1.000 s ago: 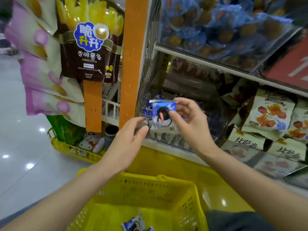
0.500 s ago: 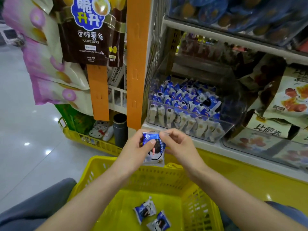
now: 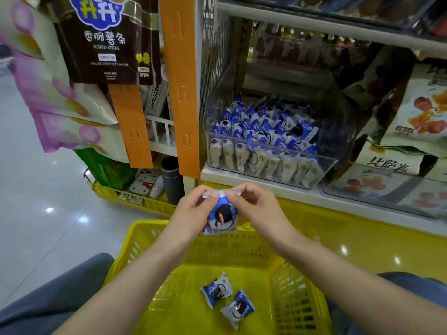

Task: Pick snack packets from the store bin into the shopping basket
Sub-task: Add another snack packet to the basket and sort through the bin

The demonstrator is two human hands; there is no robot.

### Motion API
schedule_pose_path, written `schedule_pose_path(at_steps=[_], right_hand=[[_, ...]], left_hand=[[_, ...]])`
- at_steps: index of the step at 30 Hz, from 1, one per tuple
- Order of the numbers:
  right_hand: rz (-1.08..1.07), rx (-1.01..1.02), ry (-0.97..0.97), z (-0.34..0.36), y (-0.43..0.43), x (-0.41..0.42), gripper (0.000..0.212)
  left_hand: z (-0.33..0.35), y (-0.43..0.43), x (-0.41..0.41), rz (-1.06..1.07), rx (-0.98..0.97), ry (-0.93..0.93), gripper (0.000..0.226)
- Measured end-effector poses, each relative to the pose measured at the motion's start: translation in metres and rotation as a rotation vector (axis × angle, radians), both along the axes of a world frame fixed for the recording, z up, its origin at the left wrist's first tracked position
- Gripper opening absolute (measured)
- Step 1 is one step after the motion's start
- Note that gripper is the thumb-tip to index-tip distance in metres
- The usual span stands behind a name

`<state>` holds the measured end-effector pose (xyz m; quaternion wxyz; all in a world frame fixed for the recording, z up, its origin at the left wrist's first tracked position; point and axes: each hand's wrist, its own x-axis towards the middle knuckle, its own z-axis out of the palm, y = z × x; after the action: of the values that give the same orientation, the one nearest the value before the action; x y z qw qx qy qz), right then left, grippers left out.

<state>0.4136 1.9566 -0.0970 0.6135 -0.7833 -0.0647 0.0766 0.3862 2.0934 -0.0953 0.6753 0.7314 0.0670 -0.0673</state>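
Held snack packet (image 3: 221,215): found suspended above the far rim of the yellow shopping basket (image 3: 244,250), below and in front of the shelf edge. Its long axis is set close to vertical. The crimped top seam is uppermost and runs left to right; the bottom seam points down toward the basket. The printed blue-and-white face is turned to the camera.

Left hand (image 3: 193,213): the left end of the top seam is pinched between thumb and curled fingers. Right hand (image 3: 258,211): the right end of the same seam is pinched likewise. The packet is held by both hands at once.

Two further packets (image 3: 217,288) (image 3: 238,308) are noted lying on the basket floor, just beside each other, each tilted on a diagonal, faces up.

The clear store bin (image 3: 333,151) is seated on the shelf above the hands. The binned packets (image 3: 263,126) are stood on end in rows, with their upper ends leaned toward the back.

Obstructions: the held packet's left edge is covered by the left fingers, and parts of the top seam by both thumbs. Its lower print is blurred and cannot be read. The near side of the basket is cut off by the frame. The right portion of the bin is dark and its contents there cannot be made out. The hanging potato-stick bag (image 3: 106,39) is cropped at the top.
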Motion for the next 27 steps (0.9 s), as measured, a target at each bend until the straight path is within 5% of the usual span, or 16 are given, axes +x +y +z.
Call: schedule_pose_path(at_steps=[7,13,18,23,25,27], right_hand=[[0.115,-0.517,-0.688,-0.002,-0.006,-0.004,0.005],[-0.145,-0.028,-0.153,0.007,-0.006,0.009,0.013],[-0.160,0.337,0.233,0.010,-0.009,0.012,0.008],[0.256,-0.333,0.108,0.011,-0.015,0.012,0.042],[0.296,-0.386,0.017,0.012,-0.016,0.013,0.049],[0.292,-0.253,-0.072,0.015,-0.014,0.012,0.028]], left_hand=[[-0.002,-0.002,0.004,0.076,-0.157,0.140,0.025],[-0.005,-0.001,0.003,-0.042,-0.123,0.111,0.031],[-0.002,0.005,0.005,0.139,-0.175,-0.044,0.014],[-0.003,0.016,0.011,0.230,0.026,-0.169,0.012],[-0.003,0.017,0.010,0.183,0.152,-0.236,0.014],[-0.003,0.016,0.009,0.118,0.265,-0.310,0.017]])
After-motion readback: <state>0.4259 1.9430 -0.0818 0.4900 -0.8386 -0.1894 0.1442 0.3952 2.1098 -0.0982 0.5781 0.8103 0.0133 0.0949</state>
